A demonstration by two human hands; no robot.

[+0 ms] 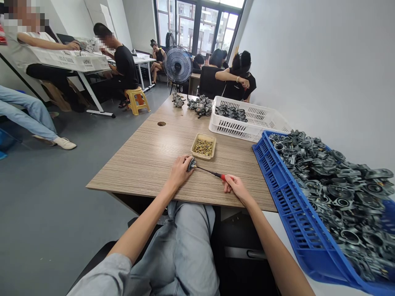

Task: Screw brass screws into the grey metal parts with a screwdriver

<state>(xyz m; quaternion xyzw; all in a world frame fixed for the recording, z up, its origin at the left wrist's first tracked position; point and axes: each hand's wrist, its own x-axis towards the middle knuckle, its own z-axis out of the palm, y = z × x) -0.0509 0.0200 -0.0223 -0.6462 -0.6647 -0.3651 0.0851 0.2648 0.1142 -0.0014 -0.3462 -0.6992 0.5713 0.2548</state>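
Observation:
My left hand (180, 169) is closed around a small grey metal part (191, 164) that rests on the wooden table (148, 158). My right hand (235, 185) grips the red handle of a screwdriver (210, 172). Its thin dark shaft points left, and the tip meets the metal part. Just behind the part sits a small beige tray (212, 141) with several brass screws in it.
A blue crate (296, 222) heaped with grey metal castings lies at my right. A white basket (257, 119) with more parts stands behind it. Loose castings (200, 105) and a fan (177, 65) are at the far end. Other people sit at tables beyond.

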